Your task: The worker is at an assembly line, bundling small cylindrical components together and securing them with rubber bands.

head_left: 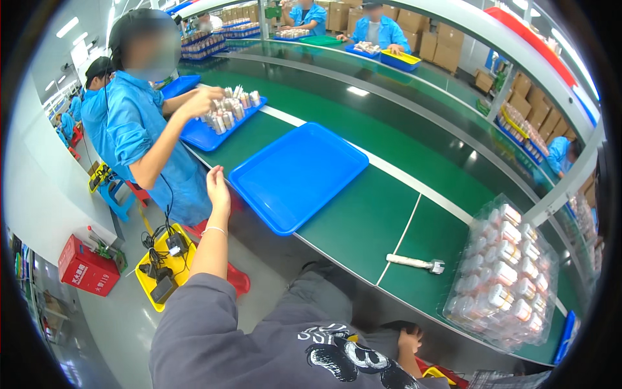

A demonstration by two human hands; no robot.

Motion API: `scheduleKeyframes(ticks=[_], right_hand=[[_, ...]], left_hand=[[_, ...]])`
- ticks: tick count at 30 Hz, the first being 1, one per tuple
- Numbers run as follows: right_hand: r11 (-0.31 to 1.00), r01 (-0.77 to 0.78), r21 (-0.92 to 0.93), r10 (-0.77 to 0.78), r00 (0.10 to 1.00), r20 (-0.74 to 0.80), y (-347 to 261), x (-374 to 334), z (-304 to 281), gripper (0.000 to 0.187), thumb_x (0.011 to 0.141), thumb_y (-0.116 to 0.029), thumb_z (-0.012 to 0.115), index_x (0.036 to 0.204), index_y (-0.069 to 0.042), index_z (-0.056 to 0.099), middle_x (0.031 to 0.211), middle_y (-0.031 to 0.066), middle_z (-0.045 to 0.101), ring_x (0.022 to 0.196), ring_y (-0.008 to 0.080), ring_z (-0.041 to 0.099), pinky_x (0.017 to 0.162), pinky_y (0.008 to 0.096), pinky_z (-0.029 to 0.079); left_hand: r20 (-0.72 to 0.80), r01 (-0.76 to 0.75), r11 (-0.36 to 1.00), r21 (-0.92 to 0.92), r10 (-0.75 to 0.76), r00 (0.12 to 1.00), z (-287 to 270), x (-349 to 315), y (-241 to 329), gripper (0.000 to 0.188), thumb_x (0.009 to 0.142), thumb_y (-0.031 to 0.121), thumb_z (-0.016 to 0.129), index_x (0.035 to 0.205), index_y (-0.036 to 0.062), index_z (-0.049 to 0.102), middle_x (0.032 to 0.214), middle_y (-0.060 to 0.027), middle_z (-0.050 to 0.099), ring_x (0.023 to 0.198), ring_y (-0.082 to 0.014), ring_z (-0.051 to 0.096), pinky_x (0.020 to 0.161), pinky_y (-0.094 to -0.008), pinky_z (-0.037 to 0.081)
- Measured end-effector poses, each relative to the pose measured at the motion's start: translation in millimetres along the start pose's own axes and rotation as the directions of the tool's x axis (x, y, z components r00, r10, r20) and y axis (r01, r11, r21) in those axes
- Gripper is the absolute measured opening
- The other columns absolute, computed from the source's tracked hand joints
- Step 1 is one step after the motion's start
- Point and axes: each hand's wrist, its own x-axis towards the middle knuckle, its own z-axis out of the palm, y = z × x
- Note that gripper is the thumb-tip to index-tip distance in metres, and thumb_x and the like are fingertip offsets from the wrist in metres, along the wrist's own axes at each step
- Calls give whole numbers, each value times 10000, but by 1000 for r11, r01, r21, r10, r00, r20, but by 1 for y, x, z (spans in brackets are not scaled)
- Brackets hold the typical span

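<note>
My left hand is raised beside the left corner of an empty blue tray, its fingers stretched out and nothing seen in them. Whether the fingertips touch the tray rim I cannot tell. Low in front of my body, below the table edge, my right hand hangs loosely with its fingers slightly bent and apart; it is partly in shadow, and no object shows in it. On the green table lies a slim white stick-shaped piece with a clear, greyish head. To its right stands a stack of clear plastic trays filled with several white-topped pieces.
At the left, a co-worker in a blue jacket reaches over a blue tray of white cylindrical pieces. A green belt runs beyond a white strip. A yellow tray of black adapters and a red box are on the left.
</note>
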Motion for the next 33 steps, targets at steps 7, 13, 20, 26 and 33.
scheduleKeyframes(ticks=[7, 13, 20, 26, 33], right_hand=[[1000, -14, 16, 14, 1000, -17, 6, 3, -1, 722, 806, -456, 590, 1461, -275, 344, 1561, 19, 214, 1272, 372, 401, 947, 509, 458], [998, 16, 56, -14, 999, -33, 5, 2, 3, 720, 793, -432, 606, 1448, -248, 370, 1552, 29, 236, 1267, 375, 402, 950, 498, 457], [996, -10, 85, 12, 1000, -23, 14, 3, 4, 684, 806, -420, 622, 1428, -263, 386, 1536, 32, 256, 1295, 379, 387, 989, 481, 436], [996, 0, 92, 3, 999, -35, 7, 2, 3, 674, 797, -390, 646, 1414, -266, 404, 1521, 9, 277, 1279, 368, 400, 975, 474, 452], [993, -8, 114, 13, 999, -38, 8, 6, 5, 653, 788, -394, 631, 1396, -256, 434, 1501, -11, 301, 1261, 357, 412, 960, 469, 458]], left_hand=[[-107, 416, 879, -233, -448, 888, -2, 29, 22, 579, 888, 535, 575, 1147, 21, 512, 1002, -60, 597, 783, -157, 612, 606, -287, 497], [-98, 507, 848, 153, -498, 862, -20, 103, 3, 504, 835, 435, 660, 1005, -36, 611, 889, -121, 663, 682, -222, 640, 560, -329, 532], [99, 493, 837, -239, -484, 870, 11, 93, 24, 367, 911, 80, 418, 1256, -7, 327, 1196, -195, 528, 996, -340, 617, 776, -497, 591], [37, 372, 873, -315, -381, 924, 13, 67, 25, 314, 934, 83, 387, 1234, 9, 328, 1231, -201, 477, 1065, -357, 574, 848, -506, 563], [60, 332, 884, -329, -332, 942, 24, 52, 49, 195, 929, 91, 407, 1110, 28, 371, 1087, -157, 503, 970, -319, 599, 793, -462, 592]])
